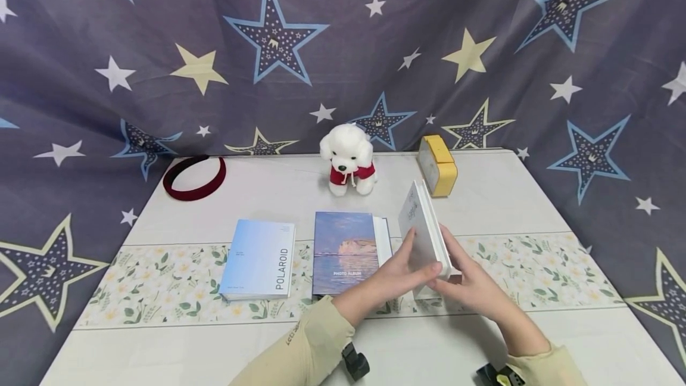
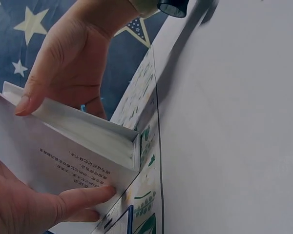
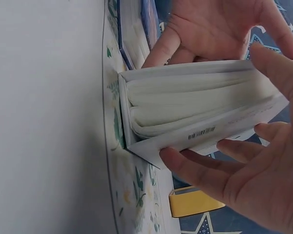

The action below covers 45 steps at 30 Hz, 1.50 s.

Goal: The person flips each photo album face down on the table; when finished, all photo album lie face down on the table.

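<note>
White album (image 1: 420,228), upright, between left grip (image 1: 403,270) and right grip (image 1: 474,283)

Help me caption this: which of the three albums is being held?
The white album, rightmost in the head view: the left hand and right hand hold it, while the blue POLAROID album and cliff-picture album lie flat.

A white plush dog (image 1: 347,158) stands between a maroon headband (image 1: 189,195) and a yellow boxy object (image 1: 446,175)
</note>
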Available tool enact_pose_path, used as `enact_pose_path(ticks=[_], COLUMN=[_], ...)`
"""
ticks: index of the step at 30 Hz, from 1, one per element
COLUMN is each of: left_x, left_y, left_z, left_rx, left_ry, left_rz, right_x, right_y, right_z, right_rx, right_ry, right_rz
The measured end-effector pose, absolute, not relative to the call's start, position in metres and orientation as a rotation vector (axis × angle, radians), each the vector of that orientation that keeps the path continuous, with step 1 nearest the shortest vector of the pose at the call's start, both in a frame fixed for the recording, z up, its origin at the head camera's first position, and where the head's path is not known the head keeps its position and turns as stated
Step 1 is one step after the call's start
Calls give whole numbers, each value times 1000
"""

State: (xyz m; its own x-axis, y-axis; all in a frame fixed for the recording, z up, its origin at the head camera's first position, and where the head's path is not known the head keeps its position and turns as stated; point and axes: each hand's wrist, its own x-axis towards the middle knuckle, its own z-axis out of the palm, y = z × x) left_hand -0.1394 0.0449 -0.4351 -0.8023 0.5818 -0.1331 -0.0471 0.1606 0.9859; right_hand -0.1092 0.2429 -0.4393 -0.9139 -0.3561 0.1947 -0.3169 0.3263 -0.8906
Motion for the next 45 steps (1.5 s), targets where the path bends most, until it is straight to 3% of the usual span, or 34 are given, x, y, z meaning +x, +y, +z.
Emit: enact_pose_path(ticks=[34, 45], left_x=[-138, -137], left_y=[48, 45], left_z=[-433, -437], left_rx=[543, 597], left_ry=[1600, 1445], left_rz=[1992, 2044], right_x=[-107, -104], right_y=[239, 244], right_z=[-439, -441], right_rx=[-611, -402], right_ry=[2908, 2977], right_rz=[-1309, -1110])
